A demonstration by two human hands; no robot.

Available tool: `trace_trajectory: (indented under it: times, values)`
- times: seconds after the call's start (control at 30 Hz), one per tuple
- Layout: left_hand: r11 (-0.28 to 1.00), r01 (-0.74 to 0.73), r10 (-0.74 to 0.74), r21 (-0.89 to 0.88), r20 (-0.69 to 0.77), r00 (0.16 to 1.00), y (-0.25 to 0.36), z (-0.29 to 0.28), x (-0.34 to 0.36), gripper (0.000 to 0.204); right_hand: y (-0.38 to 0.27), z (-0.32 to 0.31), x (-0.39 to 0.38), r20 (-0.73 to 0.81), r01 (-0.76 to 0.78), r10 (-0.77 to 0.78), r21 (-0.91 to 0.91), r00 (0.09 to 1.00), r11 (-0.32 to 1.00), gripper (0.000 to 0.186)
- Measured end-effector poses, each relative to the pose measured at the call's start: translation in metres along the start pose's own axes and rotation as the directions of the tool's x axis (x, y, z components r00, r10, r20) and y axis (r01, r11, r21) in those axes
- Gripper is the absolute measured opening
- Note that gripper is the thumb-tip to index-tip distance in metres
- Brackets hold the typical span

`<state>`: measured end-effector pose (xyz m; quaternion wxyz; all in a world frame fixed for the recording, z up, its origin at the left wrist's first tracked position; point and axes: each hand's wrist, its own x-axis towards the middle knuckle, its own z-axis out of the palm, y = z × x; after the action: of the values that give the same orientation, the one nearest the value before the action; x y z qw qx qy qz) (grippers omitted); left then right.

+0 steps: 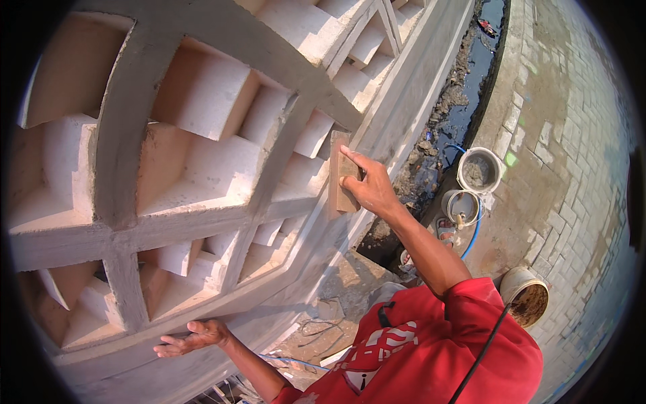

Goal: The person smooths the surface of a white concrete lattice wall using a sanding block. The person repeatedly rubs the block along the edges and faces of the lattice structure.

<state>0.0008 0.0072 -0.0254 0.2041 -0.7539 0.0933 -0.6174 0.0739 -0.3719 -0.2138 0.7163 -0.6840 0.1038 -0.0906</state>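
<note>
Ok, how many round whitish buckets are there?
3, at right: a grey-filled bucket, a second bucket beside it, a brown-stained bucket near the red sleeve. More may be hidden.

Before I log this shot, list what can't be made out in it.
In the head view:
- Wooden float: its wall-side face is hidden by the block itself, under the right hand.
- Left hand: whether it touches the lattice wall can't be told from this angle.
- Red thing in the ditch: too small to identify.
- Lattice wall's left end: cut off by the dark fisheye rim.
</note>
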Motion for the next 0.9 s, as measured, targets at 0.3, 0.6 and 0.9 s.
trace_trajectory:
  times: [0.3, 0.6, 0.9]
  values:
    - [1.000, -0.003, 0.003, 0.015, -0.004, 1.000, 0.002, 0.003, 0.001, 0.062, 0.009, 0.007, 0.012, -0.180, 0.045, -0.034, 0.057, 0.983, 0.997, 0.060]
    - [0.999, -0.021, 0.018, 0.044, 0.054, 0.998, 0.000, 0.000, 0.000, 0.061, 0.013, -0.045, 0.010, -0.046, -0.152, 0.221, 0.592, 0.974, 0.792, 0.060]
    - [0.999, -0.027, 0.023, 0.044, 0.072, 0.997, 0.000, 0.000, 0.001, 0.060, 0.019, 0.001, 0.023, -0.125, -0.076, 0.144, 0.438, 0.982, 0.896, 0.062]
